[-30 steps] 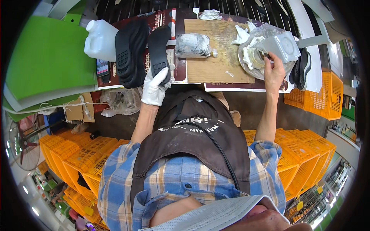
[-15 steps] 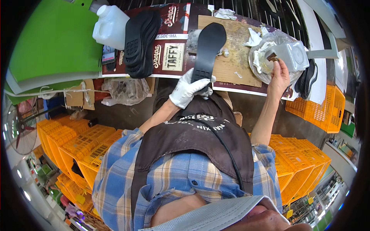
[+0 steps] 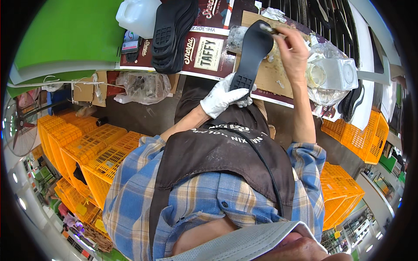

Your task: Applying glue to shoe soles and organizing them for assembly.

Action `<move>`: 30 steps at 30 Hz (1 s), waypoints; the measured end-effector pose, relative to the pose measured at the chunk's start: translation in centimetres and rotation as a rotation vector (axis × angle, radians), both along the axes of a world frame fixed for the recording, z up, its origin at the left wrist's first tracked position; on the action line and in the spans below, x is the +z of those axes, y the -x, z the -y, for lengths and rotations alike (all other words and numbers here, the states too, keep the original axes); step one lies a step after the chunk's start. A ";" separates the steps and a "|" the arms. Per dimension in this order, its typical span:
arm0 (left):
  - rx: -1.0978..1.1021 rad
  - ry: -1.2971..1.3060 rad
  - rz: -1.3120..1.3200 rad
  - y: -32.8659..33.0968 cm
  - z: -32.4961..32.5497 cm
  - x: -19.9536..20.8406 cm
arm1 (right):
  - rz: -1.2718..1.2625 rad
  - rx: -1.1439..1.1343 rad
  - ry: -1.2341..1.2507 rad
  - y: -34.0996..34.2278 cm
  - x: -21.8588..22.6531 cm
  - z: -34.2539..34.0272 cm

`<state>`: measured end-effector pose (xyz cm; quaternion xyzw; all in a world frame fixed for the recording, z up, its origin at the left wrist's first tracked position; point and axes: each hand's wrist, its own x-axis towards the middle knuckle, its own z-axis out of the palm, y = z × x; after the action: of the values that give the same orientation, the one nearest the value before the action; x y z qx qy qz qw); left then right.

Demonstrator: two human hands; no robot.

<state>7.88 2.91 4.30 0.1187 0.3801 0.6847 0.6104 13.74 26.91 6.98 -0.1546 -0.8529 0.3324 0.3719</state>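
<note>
A black shoe sole (image 3: 252, 50) slants up over the table's near edge, its grid-patterned heel toward me. My left hand (image 3: 222, 95), in a white glove, is closed round that heel end. My bare right hand (image 3: 292, 50) pinches a small brush (image 3: 266, 28) with a whitish tip. The tip is at the sole's toe end; most of its handle is hidden by my fingers. Right of the sole, a translucent plastic container (image 3: 335, 73) lies on its side on plastic wrapping, its round mouth facing left. A stack of black soles (image 3: 172, 37) stands to the left.
A white jug (image 3: 138, 16) and a small box (image 3: 130, 43) stand beside the stack. Under the sole lies a stained cardboard sheet (image 3: 272, 80) with crumpled white tissue (image 3: 273, 14) beyond it. Orange crates (image 3: 96, 148) stand behind me on the left, and another crate (image 3: 361, 137) at right.
My right hand has moved left with the brush, from the container's mouth to the sole's toe end. My left hand still grips the sole. The view has shifted slightly.
</note>
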 end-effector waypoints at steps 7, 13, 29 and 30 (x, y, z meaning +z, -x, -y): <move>0.012 0.019 0.007 0.1 0.0 -0.1 | 0.189 0.190 -0.105 -1.7 3.1 4.6; -0.010 0.015 0.007 0.2 0.0 -0.1 | 0.232 -0.159 0.393 -0.9 2.2 -0.2; 0.006 0.016 0.045 0.8 0.4 -0.1 | 0.339 -0.078 0.248 2.2 0.2 -6.3; 0.000 0.016 0.054 1.0 0.6 -0.1 | 0.368 -0.216 0.186 2.3 0.2 -6.7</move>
<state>6.92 2.32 4.21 0.0953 0.3688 0.6847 0.6214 11.39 33.63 7.21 -0.3364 -0.8506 0.3341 0.2275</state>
